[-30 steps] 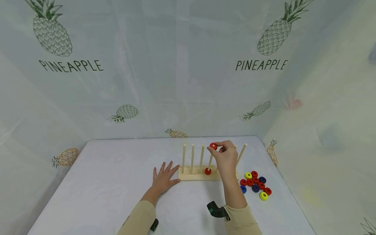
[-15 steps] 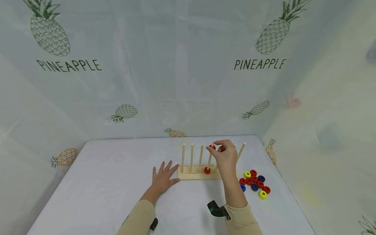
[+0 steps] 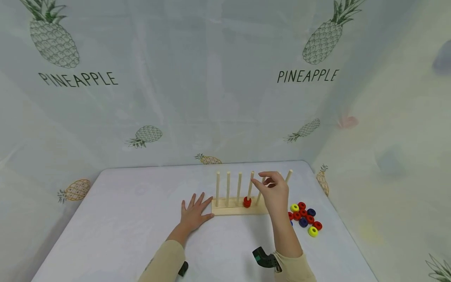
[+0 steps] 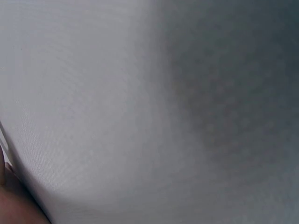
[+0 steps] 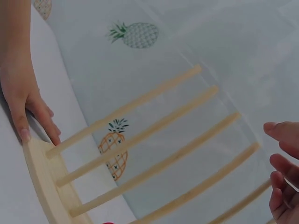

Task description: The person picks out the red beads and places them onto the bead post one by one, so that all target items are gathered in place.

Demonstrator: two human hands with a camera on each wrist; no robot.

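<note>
Peg rack [image 3: 225,211], pale wood, stands upright on white tbl [image 3: 116,219], a bit R of ctr, pegs [image 3: 217,188] in a row; R end part hidden by R arm [image 3: 286,237]. L hand [image 3: 192,216] on tbl, fingers spread, thumb + a fingertip at rack's L end, gripping nothing. R hand [image 3: 276,194] up near peg tops, thumb & index apart w/ nothing btwn, other fingers curled in; the 2 hands well apart. Loose rings [image 3: 303,224] (red, yellow, blue) bunched on tbl, R of rack. Red rings [image 3: 247,203], approx 2, low on 4th peg from L.
</note>
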